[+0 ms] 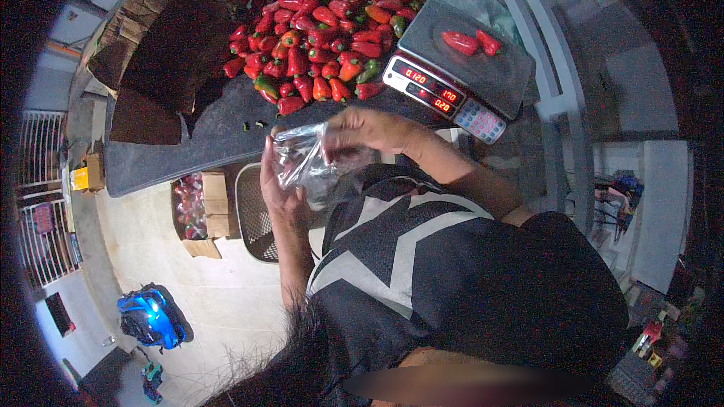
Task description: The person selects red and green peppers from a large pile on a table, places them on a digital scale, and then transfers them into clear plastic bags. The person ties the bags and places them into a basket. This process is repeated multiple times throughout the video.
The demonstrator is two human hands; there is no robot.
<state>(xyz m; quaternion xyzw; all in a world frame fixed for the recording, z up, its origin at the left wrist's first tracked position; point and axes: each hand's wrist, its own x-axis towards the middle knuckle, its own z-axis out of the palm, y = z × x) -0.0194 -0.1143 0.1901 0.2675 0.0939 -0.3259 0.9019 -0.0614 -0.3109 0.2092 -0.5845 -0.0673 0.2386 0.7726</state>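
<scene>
Dark shirt (490, 286) sits nearest, and both hands (285, 190) grip a clear plastic bag (300, 155)

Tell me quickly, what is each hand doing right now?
Left hand: holding a clear plastic bag.
Right hand: at the same bag's upper part; blurred, so its grip cannot be told.

A crinkled clear bag (302, 157) spans both hands (282, 185) (358, 130).
</scene>
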